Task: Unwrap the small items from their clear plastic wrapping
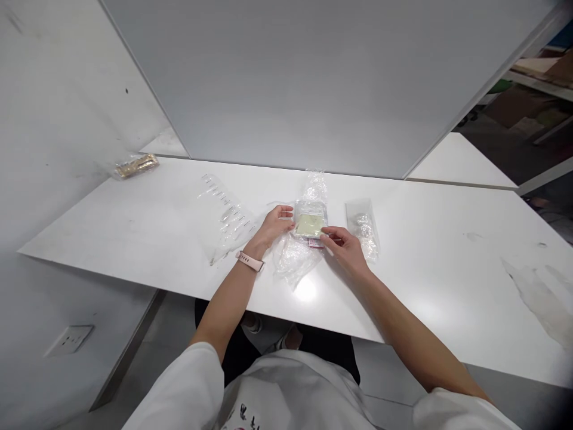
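Observation:
A pale yellow-green flat rectangular packet (310,225) lies in the middle of the white table (416,233), partly under clear plastic. Bubble wrap (298,260) spreads out below it, and more clear wrap extends beyond its far edge. My left hand (274,227) is at the packet's left side with fingers stretched out and apart, holding nothing. At the near right corner, the thumb and fingers of my right hand (347,246) close on the packet's edge. A small red-and-white printed piece (316,243) shows just under that edge.
Left of my hands lies a clear plastic sheet (228,218) with a row of marks. To the right is a clear bag (362,230) with crinkled contents. A wrapped gold-brown item (137,166) sits at the far left. A grey panel (295,83) rises behind the table.

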The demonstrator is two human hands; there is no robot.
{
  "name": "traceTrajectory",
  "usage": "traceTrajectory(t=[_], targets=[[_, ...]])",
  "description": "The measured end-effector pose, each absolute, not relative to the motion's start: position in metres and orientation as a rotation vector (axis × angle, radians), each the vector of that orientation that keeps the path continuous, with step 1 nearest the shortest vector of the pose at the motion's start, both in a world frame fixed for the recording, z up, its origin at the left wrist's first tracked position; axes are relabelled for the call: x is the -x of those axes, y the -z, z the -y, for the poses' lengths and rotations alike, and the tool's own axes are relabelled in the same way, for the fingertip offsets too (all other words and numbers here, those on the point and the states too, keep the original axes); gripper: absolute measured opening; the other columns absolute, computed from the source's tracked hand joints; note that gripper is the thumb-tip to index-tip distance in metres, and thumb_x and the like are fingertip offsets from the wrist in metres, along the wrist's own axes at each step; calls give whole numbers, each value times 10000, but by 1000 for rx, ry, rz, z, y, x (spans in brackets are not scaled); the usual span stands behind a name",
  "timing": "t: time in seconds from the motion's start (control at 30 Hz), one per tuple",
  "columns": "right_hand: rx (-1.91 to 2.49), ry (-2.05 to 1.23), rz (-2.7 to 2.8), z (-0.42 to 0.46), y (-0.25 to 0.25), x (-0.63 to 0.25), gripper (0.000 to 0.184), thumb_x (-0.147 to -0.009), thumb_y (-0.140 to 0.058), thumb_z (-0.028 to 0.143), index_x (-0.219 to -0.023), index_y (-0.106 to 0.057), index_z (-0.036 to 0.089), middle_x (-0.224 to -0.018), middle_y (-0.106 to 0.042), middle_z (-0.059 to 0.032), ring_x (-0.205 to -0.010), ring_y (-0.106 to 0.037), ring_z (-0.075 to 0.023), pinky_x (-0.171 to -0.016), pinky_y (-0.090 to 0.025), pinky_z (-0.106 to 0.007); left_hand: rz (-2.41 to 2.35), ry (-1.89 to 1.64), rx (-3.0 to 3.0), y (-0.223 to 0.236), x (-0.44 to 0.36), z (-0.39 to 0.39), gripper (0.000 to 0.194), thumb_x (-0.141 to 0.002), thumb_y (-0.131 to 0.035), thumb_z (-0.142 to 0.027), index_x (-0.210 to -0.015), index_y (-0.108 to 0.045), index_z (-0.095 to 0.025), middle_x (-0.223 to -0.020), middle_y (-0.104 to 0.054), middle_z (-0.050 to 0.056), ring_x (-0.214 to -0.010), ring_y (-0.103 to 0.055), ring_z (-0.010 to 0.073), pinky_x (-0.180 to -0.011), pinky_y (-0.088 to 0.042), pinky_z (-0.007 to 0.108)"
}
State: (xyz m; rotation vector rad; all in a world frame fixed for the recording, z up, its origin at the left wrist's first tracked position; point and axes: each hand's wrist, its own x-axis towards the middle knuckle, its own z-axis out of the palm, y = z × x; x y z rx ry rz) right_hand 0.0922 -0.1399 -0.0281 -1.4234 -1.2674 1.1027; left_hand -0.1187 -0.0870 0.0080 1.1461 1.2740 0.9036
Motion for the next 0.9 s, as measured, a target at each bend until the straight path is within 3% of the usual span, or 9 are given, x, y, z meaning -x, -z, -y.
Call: traceTrajectory(t=[0.1,0.23,0.3,0.43,0.5,0.67,0.77,0.9], targets=[[1472,-1187,1148,135,29,-98,480,-733,-753,503,-1065,-692,163,-823,-636,-48,-764,-594,-189,-762,-522,-390,-1178,-815,-1075,-11,117,89,549,-807,-631,-79,-1337,-494,-130,-1244,-621,168,-787,-677,120,-863,-547,332],[1547,-733,1377,139,26,-101,376,-826,-660,489,-1087,-688,220,-1115,-616,-99,-985,-581,-246,-832,-500,-426,-1121,-711,-1173,-12,113,96,815,-804,-602,-74,-1549,-309,-229,-1430,-503,197,-713,-695,113,-782,-588,333],[1533,-456,1556,144,23,-96,317,-891,-586,501,-1043,-696,245,-1145,-609,-97,-1065,-544,-266,-890,-460,-446,-1094,-690,-1217,-10,111,98,882,-789,-585,-66,-1577,-261,-296,-1493,-451,183,-681,-692,98,-743,-598,318],[1551,-294,1894,151,21,-77,334,-897,-582,551,-848,-680,235,-868,-633,-83,-867,-532,-254,-827,-400,-439,-1082,-676,-1251,-7,110,98,961,-757,-565,-52,-1590,-207,-370,-1547,-405,168,-615,-671,74,-677,-598,298],[1536,-283,1999,152,22,-69,279,-914,-570,475,-809,-661,234,-823,-617,-76,-824,-519,-240,-787,-378,-417,-1076,-679,-1273,-5,111,97,975,-748,-557,-49,-1588,-201,-394,-1570,-382,158,-614,-675,76,-674,-598,298],[1424,-533,1942,154,21,-66,157,-892,-513,272,-765,-594,225,-787,-595,-46,-773,-511,-203,-755,-381,-388,-1068,-665,-1269,-1,111,96,996,-744,-559,-67,-1589,-168,-423,-1621,-304,150,-630,-683,79,-681,-600,294],[1326,-878,1608,155,17,-72,146,-890,-540,353,-812,-561,231,-931,-642,-47,-764,-544,-183,-710,-432,-350,-1081,-660,-1260,-1,111,96,1002,-744,-572,-78,-1592,-159,-417,-1629,-286,161,-637,-687,81,-682,-595,288],[1113,-1111,1203,146,11,-86,284,-861,-586,499,-805,-498,235,-1242,-630,-78,-983,-618,-224,-777,-495,-368,-1102,-657,-1304,-1,112,98,955,-794,-595,-153,-1598,-141,-400,-1623,-295,168,-598,-653,71,-644,-571,286]])
